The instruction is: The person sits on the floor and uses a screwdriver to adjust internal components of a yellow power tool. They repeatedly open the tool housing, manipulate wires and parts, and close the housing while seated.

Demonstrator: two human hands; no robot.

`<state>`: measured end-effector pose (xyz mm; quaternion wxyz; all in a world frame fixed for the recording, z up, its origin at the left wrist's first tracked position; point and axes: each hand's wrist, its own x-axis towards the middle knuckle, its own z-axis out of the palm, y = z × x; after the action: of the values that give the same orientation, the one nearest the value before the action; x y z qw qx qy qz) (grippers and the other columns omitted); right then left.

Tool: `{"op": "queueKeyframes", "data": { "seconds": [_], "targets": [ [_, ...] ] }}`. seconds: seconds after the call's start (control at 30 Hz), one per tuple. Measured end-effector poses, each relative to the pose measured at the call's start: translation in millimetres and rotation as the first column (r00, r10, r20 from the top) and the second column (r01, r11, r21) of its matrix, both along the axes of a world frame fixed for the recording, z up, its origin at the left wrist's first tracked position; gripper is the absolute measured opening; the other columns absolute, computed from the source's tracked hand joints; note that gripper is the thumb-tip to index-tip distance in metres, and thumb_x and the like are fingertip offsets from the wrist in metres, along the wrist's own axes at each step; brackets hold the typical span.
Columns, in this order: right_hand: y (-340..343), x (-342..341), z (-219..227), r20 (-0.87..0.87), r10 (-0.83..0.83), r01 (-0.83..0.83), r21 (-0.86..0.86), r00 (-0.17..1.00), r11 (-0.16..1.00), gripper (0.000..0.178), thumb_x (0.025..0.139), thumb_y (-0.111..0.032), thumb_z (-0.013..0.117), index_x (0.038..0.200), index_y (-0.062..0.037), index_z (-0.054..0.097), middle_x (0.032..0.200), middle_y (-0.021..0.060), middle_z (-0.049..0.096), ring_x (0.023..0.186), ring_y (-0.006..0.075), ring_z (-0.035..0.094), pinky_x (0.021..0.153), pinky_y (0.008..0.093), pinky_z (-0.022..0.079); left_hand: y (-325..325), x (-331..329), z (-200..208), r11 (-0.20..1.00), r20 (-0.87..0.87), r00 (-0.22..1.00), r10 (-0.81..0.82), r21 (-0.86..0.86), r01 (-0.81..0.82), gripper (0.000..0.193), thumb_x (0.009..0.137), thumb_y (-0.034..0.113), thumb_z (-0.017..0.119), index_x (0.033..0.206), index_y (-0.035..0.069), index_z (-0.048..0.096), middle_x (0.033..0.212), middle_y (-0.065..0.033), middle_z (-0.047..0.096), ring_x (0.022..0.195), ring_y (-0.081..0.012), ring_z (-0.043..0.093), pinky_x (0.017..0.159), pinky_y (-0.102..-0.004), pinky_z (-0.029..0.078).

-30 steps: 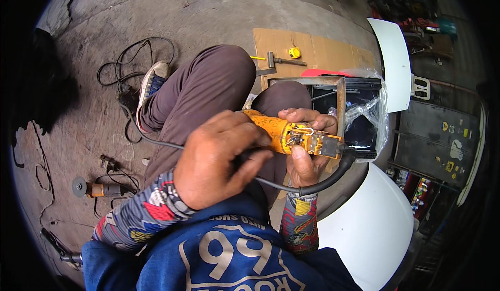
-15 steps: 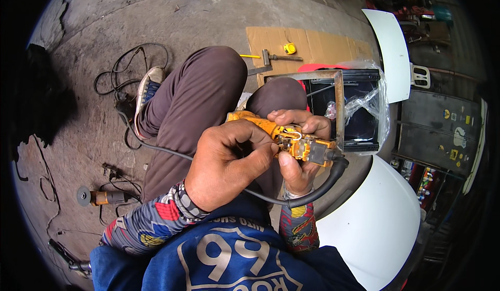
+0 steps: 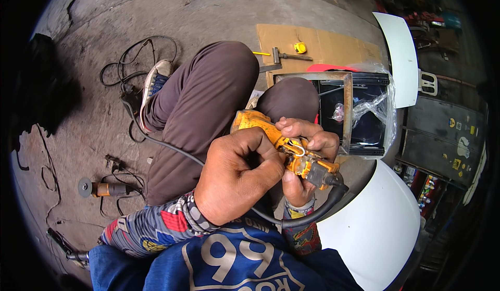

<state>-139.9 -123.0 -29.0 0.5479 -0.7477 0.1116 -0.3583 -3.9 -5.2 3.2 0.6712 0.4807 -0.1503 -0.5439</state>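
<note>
A yellow power tool (image 3: 255,121) lies across my lap, its rear housing opened so that wires and inner parts show. My right hand (image 3: 312,140) grips this end from the far side, fingers on top and thumb below. On the near side, my left hand (image 3: 237,171) is closed in a pinch against the exposed parts. What its fingertips hold, if anything, is hidden behind the thumb and fingers. A thick black cord (image 3: 325,207) leaves the tool's end, loops under my hands and runs left over my leg to the floor.
On the floor at left lie an angle grinder (image 3: 109,189) and tangled cables (image 3: 121,64). Cardboard (image 3: 338,43) beyond my knees bears a hammer (image 3: 291,56) and a tape measure (image 3: 300,47). A rusty metal frame (image 3: 348,108) and a white panel (image 3: 375,218) are at right.
The whole view has shifted slightly, moving the scene rightward. The tool's cord end has tipped a little nearer to me. My left hand stays pinched at the exposed wiring, its knuckles turned a little.
</note>
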Motion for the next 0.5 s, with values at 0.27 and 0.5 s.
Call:
{"op": "queueKeyframes", "data": {
  "seconds": [0.27, 0.5],
  "targets": [
    [17.7, 6.9, -12.3, 0.088, -0.095, 0.107, -0.148, 0.992, 0.983, 0.065, 0.082, -0.034, 0.086, 0.118, -0.009, 0.037, 0.11, 0.0217, 0.062, 0.105, 0.0342, 0.067, 0.103, 0.0536, 0.052, 12.7, -2.0, 8.0, 0.993, 0.134, 0.991, -0.012, 0.115, -0.004, 0.013, 0.081, 0.002, 0.069, 0.075, -0.001, 0.059, 0.07, -0.0108, 0.063, 0.064, -0.0172, 0.061, 0.063, -0.0321, 0.049],
    [23.9, 10.7, -15.5, 0.132, -0.167, 0.181, -0.102, 0.977, 0.978, 0.052, 0.083, -0.023, 0.079, 0.112, -0.0082, 0.038, 0.105, 0.0223, 0.066, 0.1, 0.0336, 0.067, 0.099, 0.0533, 0.051, 17.5, -5.4, 8.5, 0.995, 0.169, 0.986, 0.003, 0.098, -0.02, 0.01, 0.083, 0.002, 0.07, 0.078, -0.002, 0.061, 0.071, -0.0132, 0.065, 0.065, -0.0216, 0.065, 0.064, -0.0346, 0.05]
  ]
}}
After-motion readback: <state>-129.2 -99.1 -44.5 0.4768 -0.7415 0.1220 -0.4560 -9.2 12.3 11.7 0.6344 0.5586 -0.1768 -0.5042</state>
